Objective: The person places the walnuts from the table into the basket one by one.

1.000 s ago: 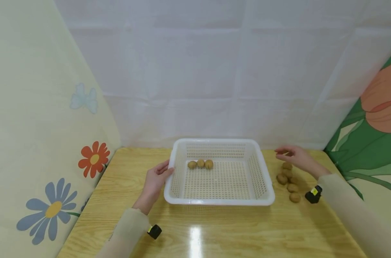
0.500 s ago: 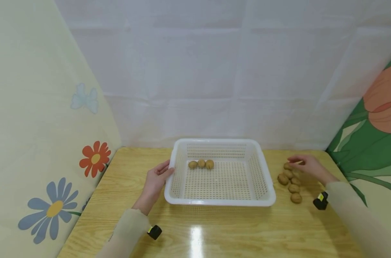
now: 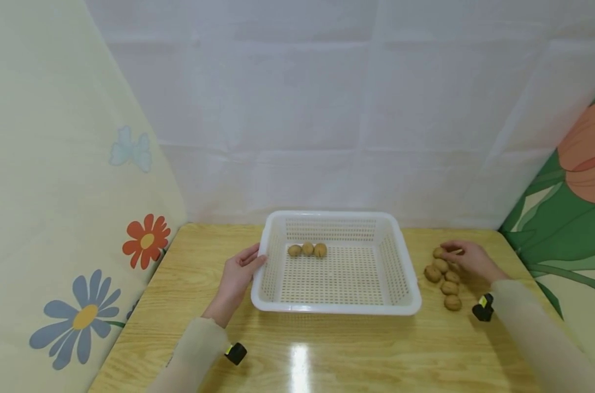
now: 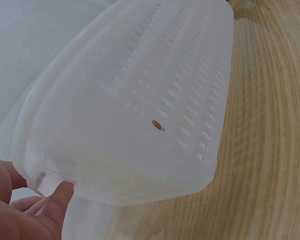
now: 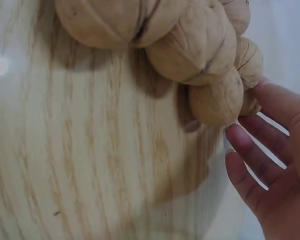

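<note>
A white plastic basket with slotted walls stands on the table, with three walnuts side by side at its back left. My left hand grips the basket's left rim, thumb on top; in the left wrist view, fingers curl under that rim. To the right of the basket lies a cluster of several walnuts. My right hand is at the far end of this cluster, pinching the farthest walnut between thumb and fingers. That walnut is partly hidden by the hand and its neighbours.
A light wood-grain table carries everything. Behind it hangs a creased white cloth. Flower-patterned panels flank the table on the left and right.
My right hand has come down and back to the right from above the cluster, its fingers closing on the farthest walnut. The left hand still holds the basket rim.
</note>
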`<state>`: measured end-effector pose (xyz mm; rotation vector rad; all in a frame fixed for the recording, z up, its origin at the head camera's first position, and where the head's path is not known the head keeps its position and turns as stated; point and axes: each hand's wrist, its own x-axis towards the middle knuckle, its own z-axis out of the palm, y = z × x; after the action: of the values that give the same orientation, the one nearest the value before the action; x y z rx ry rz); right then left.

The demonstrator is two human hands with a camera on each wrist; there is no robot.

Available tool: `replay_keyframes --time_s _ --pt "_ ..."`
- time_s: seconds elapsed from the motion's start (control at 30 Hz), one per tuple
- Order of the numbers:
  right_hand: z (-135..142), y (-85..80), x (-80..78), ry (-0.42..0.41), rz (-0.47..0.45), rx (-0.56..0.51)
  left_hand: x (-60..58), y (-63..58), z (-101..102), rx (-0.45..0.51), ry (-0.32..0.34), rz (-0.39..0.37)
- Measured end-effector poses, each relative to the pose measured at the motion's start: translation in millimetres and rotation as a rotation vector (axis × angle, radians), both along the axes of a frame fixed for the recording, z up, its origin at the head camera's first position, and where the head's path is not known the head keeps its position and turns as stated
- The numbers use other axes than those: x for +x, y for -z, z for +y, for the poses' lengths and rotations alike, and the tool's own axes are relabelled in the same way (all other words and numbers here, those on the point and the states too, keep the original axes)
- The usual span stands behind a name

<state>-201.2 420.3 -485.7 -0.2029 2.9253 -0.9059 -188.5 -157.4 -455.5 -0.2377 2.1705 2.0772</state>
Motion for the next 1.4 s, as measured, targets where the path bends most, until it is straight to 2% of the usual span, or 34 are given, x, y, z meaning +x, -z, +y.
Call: replay_keyframes --time_s 0.27,0.43,0.63,0.77,1.0,1.4 --pt "6 3.9 4.3 0.049 0.001 -0.027 -0.1 -1.2 2 -0.002 0.009 -0.006" --pt "7 0.1 7.6 0.055 0.008 -0.044 -1.0 -1.9 2 -0.007 0.019 -0.004" --pt "2 -12.9 8.5 0.067 0.009 -0.030 -1.1 -3.0 2 -0.001 0.025 -0.006" --pt "-4 -21.5 8.2 0.081 -0.009 -0.060 -1.0 -4.0 2 0.009 0.024 -0.008" --pt "-25 -40.2 9.3 0.087 -0.047 -0.082 -3.4 -1.0 1 -0.003 0.016 -0.013" --pt "-62 -77.3 6.2 -0.030 0.026 -0.065 -3.2 1.7 -2 0.006 0.013 -0.019"
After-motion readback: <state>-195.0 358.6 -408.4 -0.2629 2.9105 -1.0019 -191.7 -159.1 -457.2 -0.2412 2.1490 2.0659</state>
